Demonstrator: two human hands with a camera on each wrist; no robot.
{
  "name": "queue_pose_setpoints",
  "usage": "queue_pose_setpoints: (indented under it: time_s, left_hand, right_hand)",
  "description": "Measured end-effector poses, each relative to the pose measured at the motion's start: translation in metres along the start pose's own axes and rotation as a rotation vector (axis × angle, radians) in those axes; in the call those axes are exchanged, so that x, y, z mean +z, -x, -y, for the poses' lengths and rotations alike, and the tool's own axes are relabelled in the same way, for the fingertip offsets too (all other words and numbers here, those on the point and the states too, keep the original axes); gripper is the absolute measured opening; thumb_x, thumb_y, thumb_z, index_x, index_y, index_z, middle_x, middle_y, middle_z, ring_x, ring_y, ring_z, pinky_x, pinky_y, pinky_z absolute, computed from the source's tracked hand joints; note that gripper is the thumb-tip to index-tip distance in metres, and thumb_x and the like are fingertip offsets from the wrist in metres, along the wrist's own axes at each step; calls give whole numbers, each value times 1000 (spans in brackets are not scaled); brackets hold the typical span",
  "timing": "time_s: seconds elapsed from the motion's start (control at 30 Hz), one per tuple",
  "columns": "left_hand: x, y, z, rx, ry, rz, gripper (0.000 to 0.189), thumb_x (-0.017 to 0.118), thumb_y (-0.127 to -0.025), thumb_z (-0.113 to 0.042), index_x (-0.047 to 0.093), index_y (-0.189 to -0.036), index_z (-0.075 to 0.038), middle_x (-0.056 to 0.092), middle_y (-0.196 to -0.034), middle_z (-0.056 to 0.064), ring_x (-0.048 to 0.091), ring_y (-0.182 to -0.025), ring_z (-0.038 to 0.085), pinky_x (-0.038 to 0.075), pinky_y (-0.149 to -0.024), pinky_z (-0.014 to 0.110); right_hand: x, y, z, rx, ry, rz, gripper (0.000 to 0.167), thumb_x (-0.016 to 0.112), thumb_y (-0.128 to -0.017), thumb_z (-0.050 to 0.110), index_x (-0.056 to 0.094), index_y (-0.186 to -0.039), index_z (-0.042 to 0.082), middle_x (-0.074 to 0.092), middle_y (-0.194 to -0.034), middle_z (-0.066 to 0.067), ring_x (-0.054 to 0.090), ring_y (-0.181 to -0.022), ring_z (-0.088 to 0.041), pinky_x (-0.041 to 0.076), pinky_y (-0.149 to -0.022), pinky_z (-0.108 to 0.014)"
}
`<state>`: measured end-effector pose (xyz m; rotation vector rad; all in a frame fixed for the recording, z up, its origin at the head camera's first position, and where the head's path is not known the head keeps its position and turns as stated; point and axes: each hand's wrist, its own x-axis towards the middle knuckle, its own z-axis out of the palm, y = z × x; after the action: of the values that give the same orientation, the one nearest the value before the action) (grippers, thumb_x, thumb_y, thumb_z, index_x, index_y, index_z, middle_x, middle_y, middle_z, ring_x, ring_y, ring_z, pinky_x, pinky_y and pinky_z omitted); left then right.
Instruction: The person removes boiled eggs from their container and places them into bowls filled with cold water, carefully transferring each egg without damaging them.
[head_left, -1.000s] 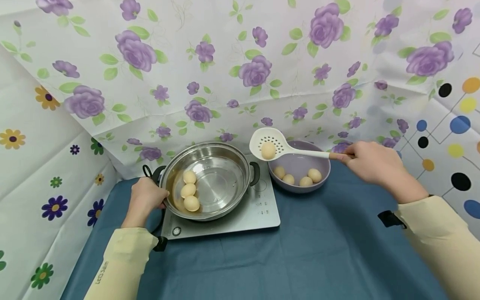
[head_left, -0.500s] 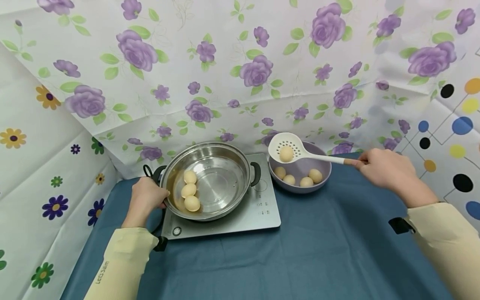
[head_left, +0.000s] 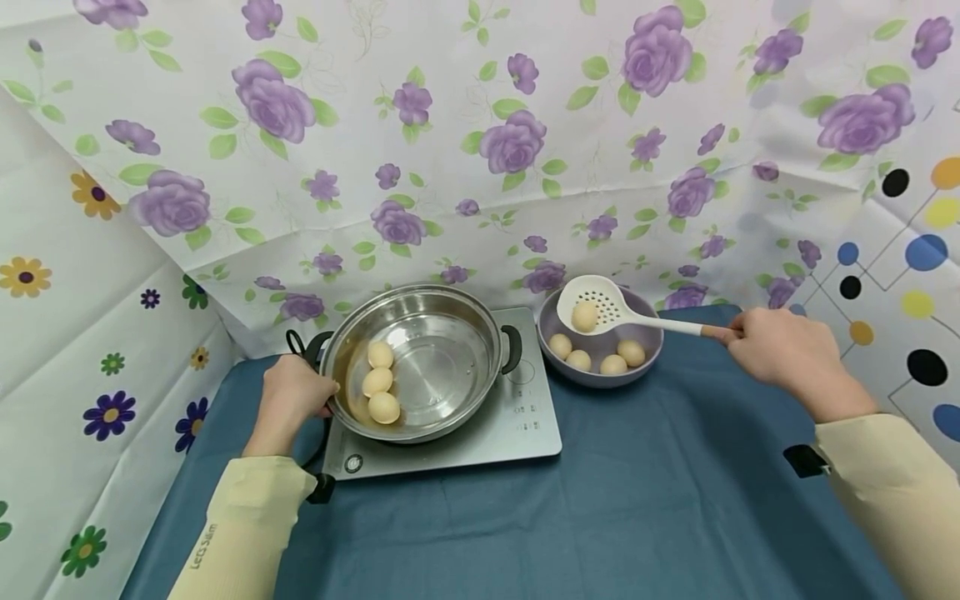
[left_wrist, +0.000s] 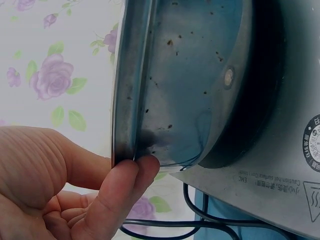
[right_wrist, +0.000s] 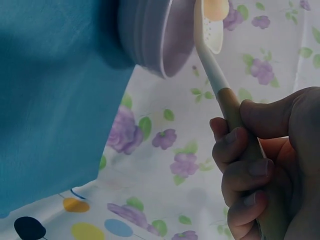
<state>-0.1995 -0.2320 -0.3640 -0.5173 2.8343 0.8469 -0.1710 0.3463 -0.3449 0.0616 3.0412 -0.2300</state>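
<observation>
My right hand (head_left: 783, 354) grips the wooden handle of a white slotted spoon (head_left: 645, 320). One egg (head_left: 585, 317) lies in the spoon's perforated bowl, over a purple bowl (head_left: 551, 321) that has several eggs (head_left: 613, 364) in it. The right wrist view shows fingers curled round the handle, and the spoon (right_wrist: 214, 70) raised above the bowl's rim (right_wrist: 165, 60). At the left, my left hand (head_left: 294, 390) pinches the rim of a steel pot (head_left: 442, 367) beside its left handle. Three eggs (head_left: 377, 382) sit together on the pot's left side. In the left wrist view, thumb and fingertips (left_wrist: 147, 167) meet at the rim.
The pot stands on a silver induction cooker (head_left: 480, 442), whose touch panel is at the right. A black cord (left_wrist: 187, 220) runs behind the cooker's left side. Blue cloth (head_left: 600, 500) covers the table, and a floral sheet (head_left: 450, 150) hangs close behind the pot and bowl.
My right hand has moved right and slightly down, carrying the slotted spoon and its egg from the bowl's left edge to over the bowl. The left hand and pot have stayed in place.
</observation>
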Motion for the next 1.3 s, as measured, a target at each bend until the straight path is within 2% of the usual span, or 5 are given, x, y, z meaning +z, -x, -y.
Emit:
queue_pose_setpoints:
  time_s: [0.27,0.47,0.73,0.97,1.3]
  left_hand:
    - [1,-1,1,0,-2,-2,21,59,-80,-13,69,-77,6,66,-54,12,63,-43,16,51,-46,32]
    - [3,-1,2,9,8,-5,22,59,-80,-12,69,-79,8,64,-53,11,63,-43,16,51,-44,31]
    - [2,-1,2,3,11,-9,22,59,-80,-12,68,-81,8,65,-54,12,63,-43,16,51,-45,31]
    - [2,-1,1,2,7,-3,22,60,-81,-13,68,-81,7,65,-54,12,63,-44,16,51,-45,32]
    - [2,-1,-1,3,-10,-6,20,60,-80,-13,69,-77,5,64,-52,10,63,-43,16,51,-46,33]
  right_hand:
    - [7,-1,-2,-12,65,-19,35,48,-94,33,69,-104,7,46,-56,-4,40,-48,-20,27,-41,-33]
    - [11,-3,-1,-10,93,-11,35,48,-94,32,69,-107,7,46,-57,-5,41,-48,-21,27,-42,-34]
    - [13,-5,2,-15,116,-50,39,46,-94,43,66,-76,14,43,-54,-5,37,-45,-21,26,-40,-33]
    - [17,-5,3,-18,155,-72,34,47,-95,34,69,-89,9,44,-55,-6,39,-45,-21,27,-39,-34]
    - [21,-4,3,-23,197,-146,38,45,-96,35,60,-70,10,42,-52,-6,38,-42,-22,27,-37,-34]
